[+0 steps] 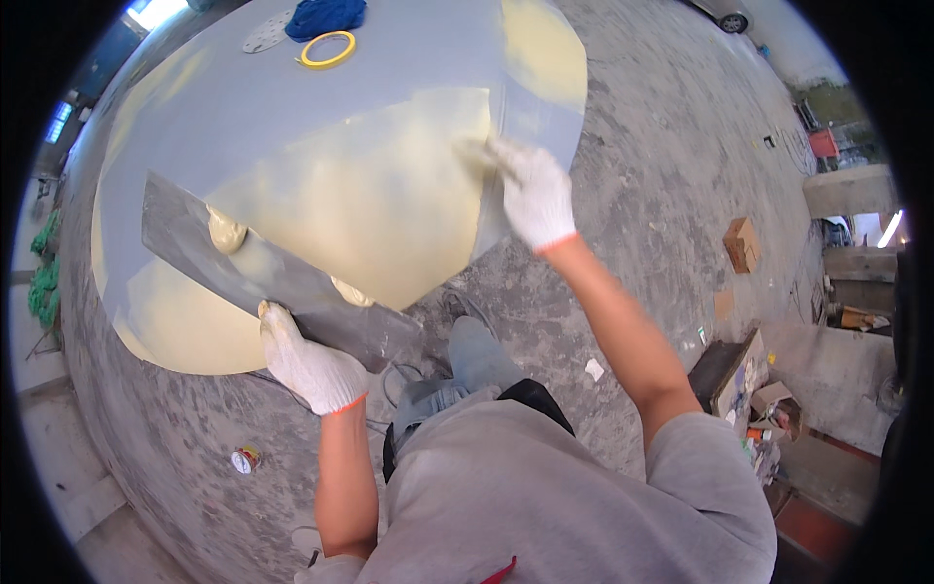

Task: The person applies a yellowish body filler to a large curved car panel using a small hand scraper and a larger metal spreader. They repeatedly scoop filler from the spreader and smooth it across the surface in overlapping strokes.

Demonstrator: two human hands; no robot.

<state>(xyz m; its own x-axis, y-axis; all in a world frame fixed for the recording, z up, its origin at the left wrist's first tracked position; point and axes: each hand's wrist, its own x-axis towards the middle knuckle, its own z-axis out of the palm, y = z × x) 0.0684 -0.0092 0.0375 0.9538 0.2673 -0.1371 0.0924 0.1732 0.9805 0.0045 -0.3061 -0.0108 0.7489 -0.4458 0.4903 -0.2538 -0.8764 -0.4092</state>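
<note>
My gloved left hand (306, 358) grips a long grey flat plate (292, 292) from below; two lumps of cream putty (226, 229) sit on it. My gloved right hand (535, 190) is closed on a small spreader (479, 156), blurred, which is on or just over the large curved grey panel (409, 54), at the right edge of a pale cream patch (350, 185). The panel carries other cream patches at its sides and lower left. Whether the spreader touches the surface is hard to tell.
Yellow tape roll (325, 64), blue cloth (316, 18) and perforated disc (268, 31) lie on the panel's far part. On the concrete floor (662, 175) are a cardboard box (741, 243), small can (245, 460) and cables. Clutter (773, 419) stands right; a parked car (725, 15) is behind.
</note>
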